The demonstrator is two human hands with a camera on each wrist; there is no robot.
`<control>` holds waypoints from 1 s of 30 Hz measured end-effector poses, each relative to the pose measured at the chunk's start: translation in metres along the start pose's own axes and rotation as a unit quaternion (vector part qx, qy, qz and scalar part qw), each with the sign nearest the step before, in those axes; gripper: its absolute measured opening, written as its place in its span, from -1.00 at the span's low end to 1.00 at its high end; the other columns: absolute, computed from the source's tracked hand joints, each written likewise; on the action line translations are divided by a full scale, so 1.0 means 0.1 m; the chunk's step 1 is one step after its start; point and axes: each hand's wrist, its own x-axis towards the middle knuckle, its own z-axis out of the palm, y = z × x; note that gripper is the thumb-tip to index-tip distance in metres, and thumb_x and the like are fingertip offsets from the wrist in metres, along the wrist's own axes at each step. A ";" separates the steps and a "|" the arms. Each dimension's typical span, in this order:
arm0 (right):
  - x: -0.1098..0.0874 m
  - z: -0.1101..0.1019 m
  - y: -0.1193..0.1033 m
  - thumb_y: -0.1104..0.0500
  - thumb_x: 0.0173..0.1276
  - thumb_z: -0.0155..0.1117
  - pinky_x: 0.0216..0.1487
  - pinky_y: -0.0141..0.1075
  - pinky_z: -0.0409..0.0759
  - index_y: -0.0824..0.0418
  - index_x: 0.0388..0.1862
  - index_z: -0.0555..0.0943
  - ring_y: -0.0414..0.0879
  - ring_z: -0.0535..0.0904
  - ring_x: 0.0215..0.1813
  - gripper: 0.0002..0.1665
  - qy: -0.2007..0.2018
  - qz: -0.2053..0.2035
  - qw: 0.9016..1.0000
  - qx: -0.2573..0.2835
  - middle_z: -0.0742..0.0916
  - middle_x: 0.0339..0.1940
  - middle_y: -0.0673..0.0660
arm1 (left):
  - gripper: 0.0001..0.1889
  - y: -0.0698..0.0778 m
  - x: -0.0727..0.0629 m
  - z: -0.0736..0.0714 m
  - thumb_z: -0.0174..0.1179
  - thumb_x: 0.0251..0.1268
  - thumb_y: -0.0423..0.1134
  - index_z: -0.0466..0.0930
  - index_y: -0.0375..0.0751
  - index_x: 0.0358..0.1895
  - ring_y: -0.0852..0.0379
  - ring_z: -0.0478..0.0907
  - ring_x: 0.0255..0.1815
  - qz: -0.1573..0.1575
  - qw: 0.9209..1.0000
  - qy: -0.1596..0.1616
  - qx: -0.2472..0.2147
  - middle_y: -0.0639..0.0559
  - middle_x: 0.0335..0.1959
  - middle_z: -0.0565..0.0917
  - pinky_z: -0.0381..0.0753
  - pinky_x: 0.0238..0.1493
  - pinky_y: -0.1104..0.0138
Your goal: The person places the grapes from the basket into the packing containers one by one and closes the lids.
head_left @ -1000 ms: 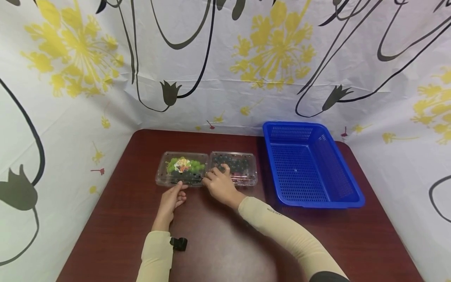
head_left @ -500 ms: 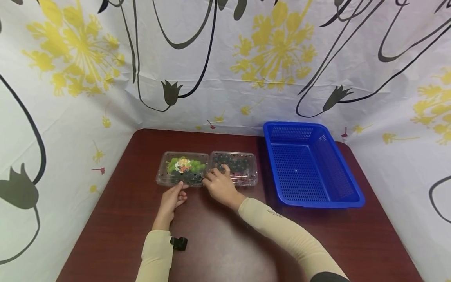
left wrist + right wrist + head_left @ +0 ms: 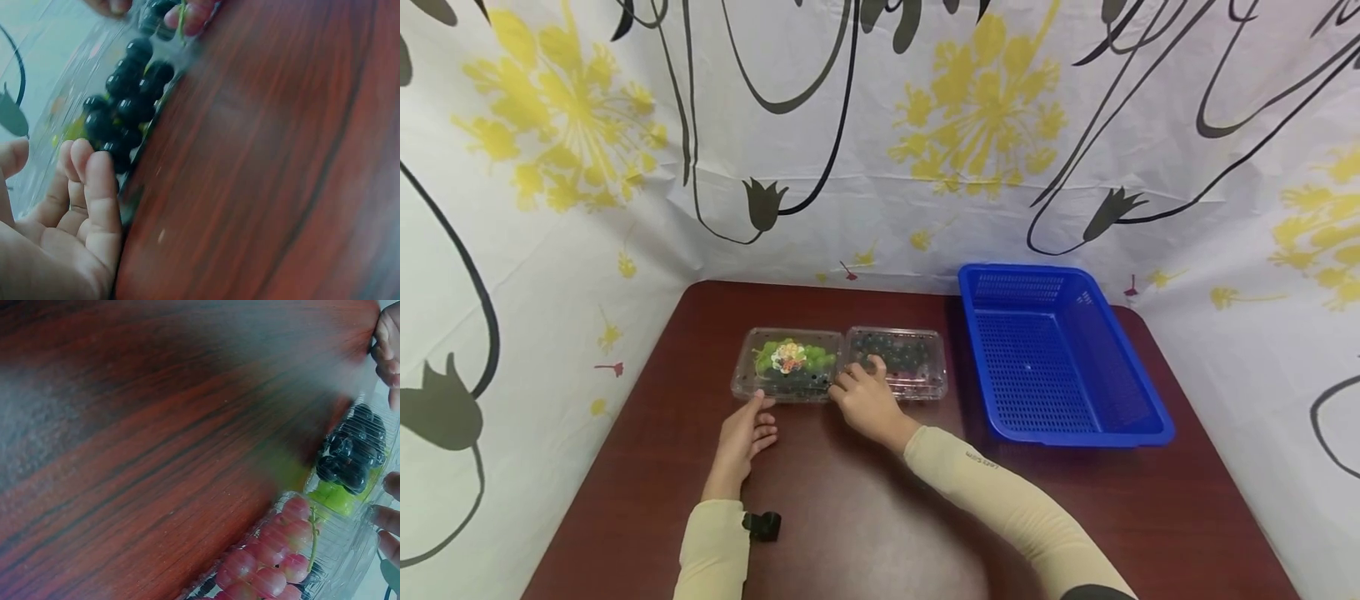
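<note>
Two clear plastic boxes of grapes lie side by side on the table. The left box [image 3: 745,379] has a fruit sticker on its lid over green grapes [image 3: 816,358], with dark grapes [image 3: 122,100] along its near side. In the right box [image 3: 932,367] are dark grapes [image 3: 891,352] and pink grapes [image 3: 269,556]. My left hand [image 3: 743,437] is loosely bent at the left box's near edge, holding nothing. My right hand [image 3: 868,404] has bent fingertips on the lids where the boxes meet; whether they pinch an edge is hidden.
A blue plastic basket [image 3: 1135,375] with slotted walls stands right of the boxes. The brown table [image 3: 865,508] meets a flower-printed cloth [image 3: 887,233] at the back and sides. A small black wrist camera [image 3: 763,527] is strapped to my left sleeve.
My left hand has slid left along the near edge of the left box, its fingers spreading a little. My right hand stays at the boxes' meeting edge. The boxes have not moved.
</note>
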 end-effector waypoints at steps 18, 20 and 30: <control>-0.03 0.06 0.00 0.24 0.21 0.13 0.09 0.10 0.40 0.00 -0.36 0.70 -0.12 0.56 -0.07 -0.79 0.007 -0.007 1.000 -0.008 0.73 -0.30 -0.08 | -0.45 0.14 0.12 -0.20 -0.17 0.44 0.27 0.42 -0.15 0.07 0.36 0.26 -0.64 -0.011 0.998 0.054 0.017 0.31 -0.60 0.42 0.28 -0.57 0.48; -0.04 0.06 0.00 0.23 0.22 0.12 0.10 0.09 0.39 0.00 -0.36 0.69 -0.11 0.56 -0.07 -0.79 0.011 -0.007 1.000 -0.012 0.73 -0.30 -0.08 | -0.49 0.13 0.13 -0.19 -0.17 0.46 0.24 0.44 -0.15 0.03 0.36 0.25 -0.64 -0.002 0.998 0.060 0.023 0.31 -0.61 0.41 0.28 -0.57 0.48; -0.05 0.05 -0.02 -0.05 0.20 0.34 0.13 0.04 0.36 0.03 -0.33 0.67 -0.11 0.57 -0.05 -0.81 0.011 -0.009 1.000 -0.026 0.73 -0.28 -0.06 | -0.64 0.12 0.14 -0.18 -0.13 0.50 0.12 0.49 -0.07 -0.19 0.32 0.24 -0.64 0.024 0.996 0.081 0.022 0.29 -0.68 0.40 0.28 -0.55 0.45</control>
